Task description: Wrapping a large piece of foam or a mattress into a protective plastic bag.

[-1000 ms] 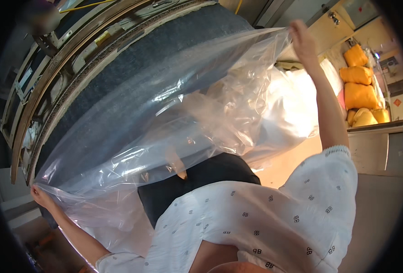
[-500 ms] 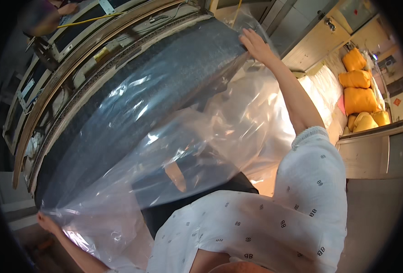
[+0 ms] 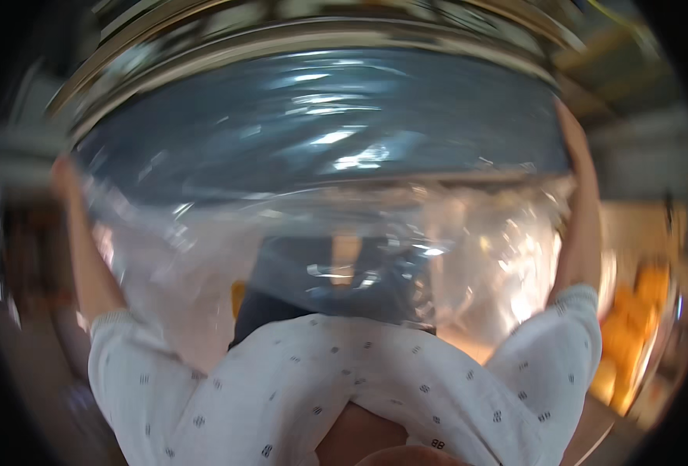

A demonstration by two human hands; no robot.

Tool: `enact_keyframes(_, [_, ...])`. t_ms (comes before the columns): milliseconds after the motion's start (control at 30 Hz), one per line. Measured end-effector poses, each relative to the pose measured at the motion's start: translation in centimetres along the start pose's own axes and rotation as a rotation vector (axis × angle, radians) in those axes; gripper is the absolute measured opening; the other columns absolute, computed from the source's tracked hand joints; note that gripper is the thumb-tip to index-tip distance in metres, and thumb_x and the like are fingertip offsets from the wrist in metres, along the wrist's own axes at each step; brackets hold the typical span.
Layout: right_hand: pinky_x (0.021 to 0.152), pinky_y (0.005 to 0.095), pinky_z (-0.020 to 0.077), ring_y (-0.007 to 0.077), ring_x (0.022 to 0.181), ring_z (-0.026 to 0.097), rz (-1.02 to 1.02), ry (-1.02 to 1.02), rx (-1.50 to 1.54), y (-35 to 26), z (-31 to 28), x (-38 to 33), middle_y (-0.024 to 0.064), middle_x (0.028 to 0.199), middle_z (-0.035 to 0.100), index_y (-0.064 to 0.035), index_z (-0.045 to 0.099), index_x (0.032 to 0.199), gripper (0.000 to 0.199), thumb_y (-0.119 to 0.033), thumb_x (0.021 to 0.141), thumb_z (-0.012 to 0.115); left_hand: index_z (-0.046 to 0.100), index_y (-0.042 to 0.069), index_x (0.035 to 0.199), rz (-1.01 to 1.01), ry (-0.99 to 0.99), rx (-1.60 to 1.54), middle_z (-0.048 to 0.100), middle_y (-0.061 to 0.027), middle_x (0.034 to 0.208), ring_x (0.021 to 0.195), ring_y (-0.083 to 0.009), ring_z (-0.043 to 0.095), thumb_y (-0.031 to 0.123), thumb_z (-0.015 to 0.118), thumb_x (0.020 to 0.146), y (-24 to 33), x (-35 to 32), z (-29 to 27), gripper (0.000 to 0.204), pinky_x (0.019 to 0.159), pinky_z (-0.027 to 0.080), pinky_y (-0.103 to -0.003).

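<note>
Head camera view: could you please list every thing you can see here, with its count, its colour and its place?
Plastic sheet: one, clear and glossy, stretched wide across the middle between both hands.
Padded surface: one, dark grey-blue, long and curved, behind the upper part of the sheet.
Frame rails: several, pale metal, blurred, along the top.
Dark block: one, dark grey, seen through the sheet at centre.
Yellow-orange items: blurred, count unclear, far right.
Patterned shirt: one, white with small dark marks, bottom.
Left hand: raised, gripping the sheet's left edge.
Right hand: raised, gripping the sheet's right edge.
</note>
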State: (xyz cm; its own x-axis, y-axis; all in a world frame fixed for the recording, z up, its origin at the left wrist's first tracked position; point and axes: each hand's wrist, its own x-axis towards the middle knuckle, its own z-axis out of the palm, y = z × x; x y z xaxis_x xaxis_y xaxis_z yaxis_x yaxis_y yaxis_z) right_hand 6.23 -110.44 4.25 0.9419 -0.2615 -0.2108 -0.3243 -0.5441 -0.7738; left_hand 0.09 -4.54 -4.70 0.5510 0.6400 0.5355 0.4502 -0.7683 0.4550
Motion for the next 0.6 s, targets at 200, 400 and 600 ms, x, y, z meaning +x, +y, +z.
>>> enact_keyframes(200, [0.085,0.0331,0.0413,0.0252,0.108,0.052,-0.206,0.422,-1.029,-7.6,4.5,-1.0,0.0178,0.115,0.054,-0.0036,0.056,0.113,0.046,-0.041,0.09,0.04,0.06,0.006,0.097,-0.012,0.139,-0.224,0.062,-0.0128,0.094,0.09,-0.0263,0.059,0.034,0.056,0.081,6.6,-4.6,-5.4,0.033,0.079,0.045,-0.035])
enact_keyframes(400, [0.07,0.0217,0.0422,0.0076,0.082,0.052,-0.625,-0.329,0.01,-19.3,19.9,-14.6,0.0006,0.093,0.059,-0.0081,0.061,0.098,0.02,-0.022,0.091,0.049,0.062,0.006,0.086,0.02,-0.097,-1.172,0.063,-0.015,0.078,0.078,-0.0296,0.061,0.029,0.055,0.081,6.5,-4.7,-7.5,0.025,0.071,0.045,-0.037])
enact_keyframes(600, [0.086,0.0339,0.0445,0.0235,0.1,0.055,-0.227,-1.4,0.09,-16.7,30.0,-33.2,0.015,0.108,0.056,0.0002,0.047,0.118,0.046,-0.026,0.082,0.059,0.061,0.01,0.089,0.007,0.28,-0.253,0.063,-0.0129,0.087,0.084,-0.0284,0.06,0.027,0.053,0.082,4.0,-1.8,-2.8,0.02,0.073,0.046,-0.037])
